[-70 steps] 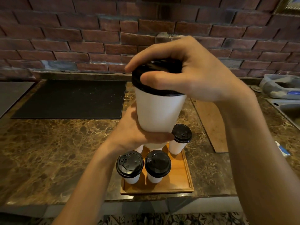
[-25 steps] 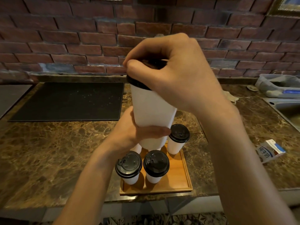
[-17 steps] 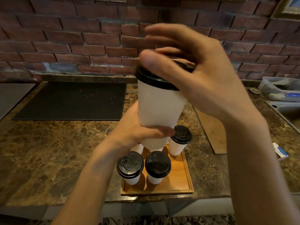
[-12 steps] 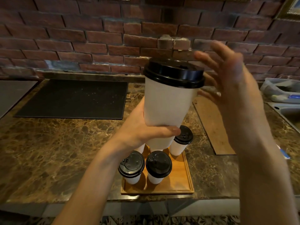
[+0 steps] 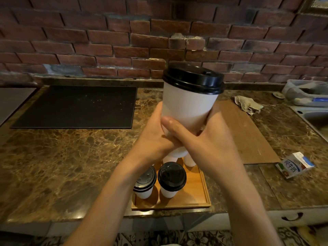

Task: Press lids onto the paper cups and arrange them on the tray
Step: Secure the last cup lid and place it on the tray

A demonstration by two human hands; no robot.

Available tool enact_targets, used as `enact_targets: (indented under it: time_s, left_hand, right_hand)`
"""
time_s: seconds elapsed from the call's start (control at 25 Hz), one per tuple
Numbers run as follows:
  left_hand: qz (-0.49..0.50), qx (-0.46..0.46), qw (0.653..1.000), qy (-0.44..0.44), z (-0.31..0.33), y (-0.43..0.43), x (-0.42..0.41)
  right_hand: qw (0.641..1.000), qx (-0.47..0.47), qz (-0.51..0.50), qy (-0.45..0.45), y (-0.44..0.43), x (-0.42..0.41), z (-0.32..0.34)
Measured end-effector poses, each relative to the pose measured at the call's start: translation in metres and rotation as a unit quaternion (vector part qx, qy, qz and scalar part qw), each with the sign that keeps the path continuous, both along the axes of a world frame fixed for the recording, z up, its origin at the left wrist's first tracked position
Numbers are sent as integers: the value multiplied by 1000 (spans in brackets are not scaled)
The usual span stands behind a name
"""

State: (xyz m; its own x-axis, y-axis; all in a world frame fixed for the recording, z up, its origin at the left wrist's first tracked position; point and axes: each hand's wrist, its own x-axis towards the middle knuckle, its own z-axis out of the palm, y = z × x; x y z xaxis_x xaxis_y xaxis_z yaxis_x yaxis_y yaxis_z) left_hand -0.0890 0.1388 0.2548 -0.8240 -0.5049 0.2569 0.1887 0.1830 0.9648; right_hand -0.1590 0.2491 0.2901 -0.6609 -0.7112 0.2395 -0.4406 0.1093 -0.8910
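black mat [image 5: 74, 106] flat on counter, far left | left hand [image 5: 152, 139] fingers curled round lower wall of paper cup [image 5: 188, 107] | cup upright, held above tray [image 5: 197, 199]; black lid [image 5: 193, 79] seated on rim | right hand [image 5: 205, 146] grips cup base; thumb across front | two lidded cups [image 5: 171, 176] at tray's near end | milk carton [image 5: 294, 165] far right

On the tray [image 5: 195, 196], the 4 o'clock corner is bare wood, reachable from the right. A lidded cup [image 5: 171, 176] blocks 6 o'clock, its neighbour [image 5: 146, 180] 8; back cups [image 5: 190, 160] crowd 12, under my left hand [image 5: 154, 139] and right hand [image 5: 205, 146] gripping the held cup [image 5: 188, 107]. Off the tray, counter [image 5: 53, 166] lies open at 9; a wooden board [image 5: 248, 132] and milk carton [image 5: 294, 165] sit at 3.
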Motion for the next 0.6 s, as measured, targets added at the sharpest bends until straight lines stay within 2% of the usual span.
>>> enact_targets:
  time_s: [0.16, 0.24, 0.6]
  left_hand:
    - [81, 11, 996, 30, -1, 8, -9]
    - [107, -15, 994, 25, -5, 8, -11]
    - [96, -42, 994, 25, -6, 7, -12]
  right_hand:
    - [998, -19, -46, 25, -7, 5, -2]
    - [997, -14, -66, 39, -11, 5, -3]
    - [994, -43, -82, 50, -15, -4, -5]
